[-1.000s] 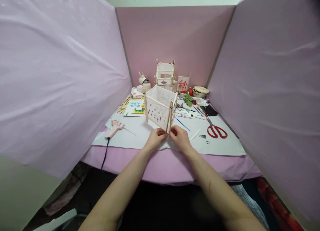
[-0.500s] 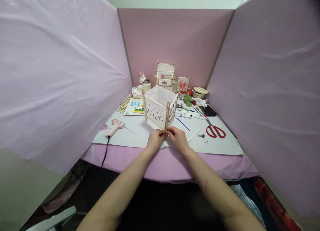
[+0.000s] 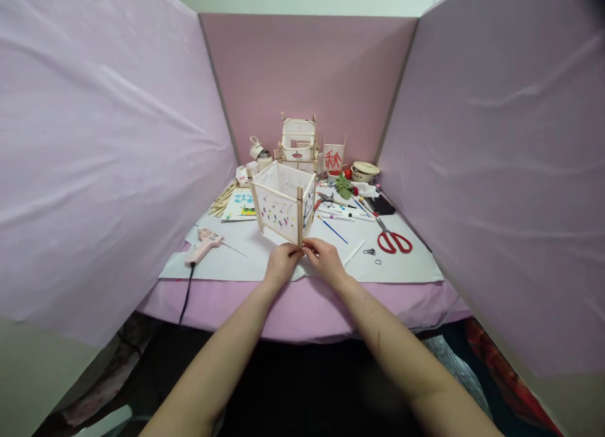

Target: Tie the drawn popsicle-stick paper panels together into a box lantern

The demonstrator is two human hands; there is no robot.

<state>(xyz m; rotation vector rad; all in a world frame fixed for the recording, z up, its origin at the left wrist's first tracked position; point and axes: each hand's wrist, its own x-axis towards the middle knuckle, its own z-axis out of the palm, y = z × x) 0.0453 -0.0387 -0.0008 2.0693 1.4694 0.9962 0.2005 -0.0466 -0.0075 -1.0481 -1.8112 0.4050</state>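
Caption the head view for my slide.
Left hand and right hand at the near bottom corner of a decorated stick-framed box; glue gun left, scissors right.

Built as a box point(image 3: 274, 214) of pale wooden sticks point(image 3: 256, 203) and thin white panels point(image 3: 292, 180), open at the top, roughly upright over the middle of a white sheet point(image 3: 236, 267). Turned with one corner toward the front. Painted on the left-front panel point(image 3: 278, 221) with fine dark lines and small dots, purple and yellow among them. Marked in dark strokes on the right-front panel point(image 3: 309, 202), too steeply angled to read. Faintly marked inside. Fitted at the near corner with two sticks point(image 3: 299, 219) side by side, bound by a dark band point(image 3: 300, 198) near the top. Gripped low at that corner.
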